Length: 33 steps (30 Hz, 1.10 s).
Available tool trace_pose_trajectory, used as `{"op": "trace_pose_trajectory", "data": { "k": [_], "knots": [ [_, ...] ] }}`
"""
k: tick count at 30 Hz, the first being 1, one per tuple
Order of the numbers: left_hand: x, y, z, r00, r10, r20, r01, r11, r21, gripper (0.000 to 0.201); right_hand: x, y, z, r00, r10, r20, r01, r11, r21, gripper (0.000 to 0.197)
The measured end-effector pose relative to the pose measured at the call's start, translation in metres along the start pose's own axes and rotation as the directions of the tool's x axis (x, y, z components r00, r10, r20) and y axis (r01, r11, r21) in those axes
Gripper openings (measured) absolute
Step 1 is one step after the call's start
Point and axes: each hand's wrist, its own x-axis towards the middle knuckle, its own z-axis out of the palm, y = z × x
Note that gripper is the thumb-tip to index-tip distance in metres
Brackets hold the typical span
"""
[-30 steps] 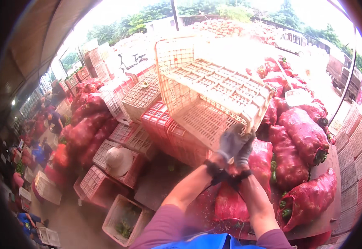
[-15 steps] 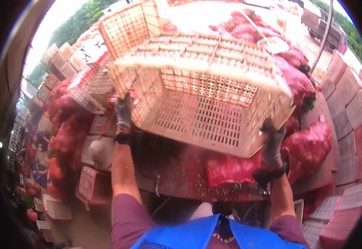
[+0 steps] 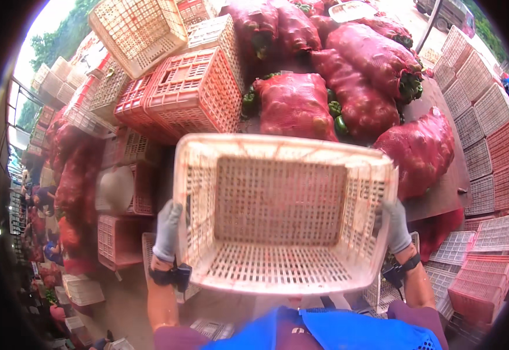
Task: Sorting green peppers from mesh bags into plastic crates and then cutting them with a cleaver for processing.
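Note:
A pale, slatted plastic crate (image 3: 280,268) hangs in front of my body, its open top turned toward me and its inside bare. My gloved left hand (image 3: 167,228) grips the crate's left end, and my gloved right hand (image 3: 397,226) grips the right end. The fingers of both hands are partly hidden at the crate's sides. Just beyond its far rim lies a red mesh sack (image 3: 295,108) of green vegetables, probably peppers. Another red mesh sack (image 3: 419,153) lies past my right hand.
Red crates (image 3: 190,96) stand at the far left, with a tilted pale crate (image 3: 140,35) above them. Several more full sacks (image 3: 377,58) are heaped farther back. Tall crate stacks (image 3: 482,140) line the right side. A round pale object (image 3: 115,189) sits left of my left hand.
The crate has come down and closer to my body, levelling out and turning its inside toward me. Both hands moved with it, keeping their grip. The sacks and red crates behind are now uncovered.

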Motion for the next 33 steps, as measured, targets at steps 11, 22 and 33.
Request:
{"op": "trace_pose_trajectory", "data": {
  "k": [11, 22, 33],
  "knots": [
    [-0.042, -0.263, -0.097, 0.791, -0.595, 0.139, 0.607, 0.792, -0.064, 0.036, -0.022, 0.179, 0.001, 0.849, 0.523, -0.072, -0.522, 0.811, -0.263, 0.057],
    [-0.079, -0.450, -0.168, 0.450, -0.880, 0.151, 0.893, 0.445, -0.066, 0.046, 0.052, 0.390, -0.006, 0.540, 0.834, -0.115, -0.772, 0.437, -0.462, 0.050],
    [-0.012, -0.612, -0.133, 0.312, -0.948, -0.066, 0.919, 0.284, 0.273, 0.049, 0.117, 0.512, -0.058, 0.369, 0.913, -0.174, -0.886, 0.289, -0.363, 0.045]
  ]
}}
